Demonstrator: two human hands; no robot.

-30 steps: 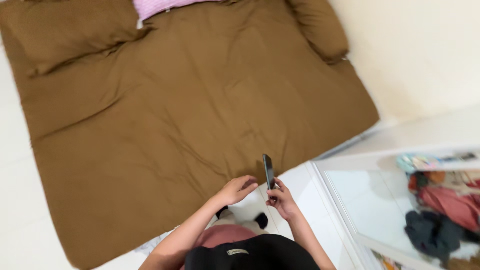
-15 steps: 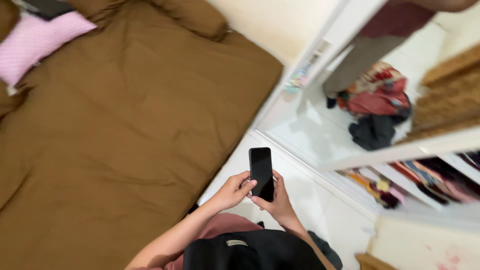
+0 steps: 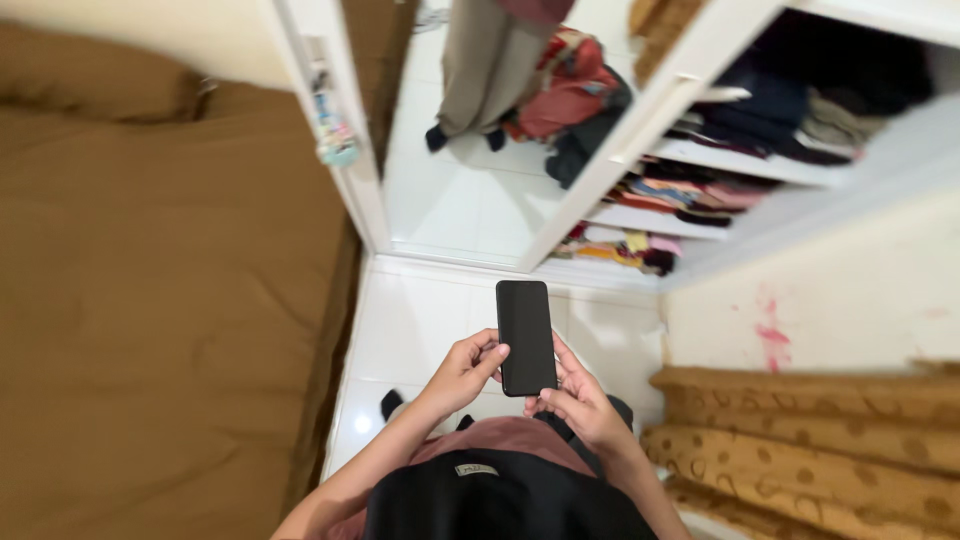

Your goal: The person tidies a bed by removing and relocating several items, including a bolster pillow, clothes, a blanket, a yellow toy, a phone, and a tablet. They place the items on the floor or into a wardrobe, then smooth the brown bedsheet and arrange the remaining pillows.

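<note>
Both hands are on a black phone point(image 3: 526, 337), screen dark, held upright over the white tiled floor point(image 3: 420, 330). The left hand point(image 3: 462, 372) curls its grip round the phone's left edge, the right hand point(image 3: 580, 400) cups the lower right corner. Left of the phone sits a brown-covered bed point(image 3: 150, 330); beyond the phone, a mirrored wardrobe door point(image 3: 470, 200).

A bedroom in a home: a bed under a brown cover point(image 3: 150, 300) fills the left of the frame, a white tiled floor point(image 3: 420, 330) runs down the centre, a mirrored wardrobe door point(image 3: 480, 190) stands at upper centre, and open wardrobe shelves point(image 3: 720, 180) stacked with folded clothes sit at upper right, with patterned tan bedding point(image 3: 800, 440) at lower right
</note>
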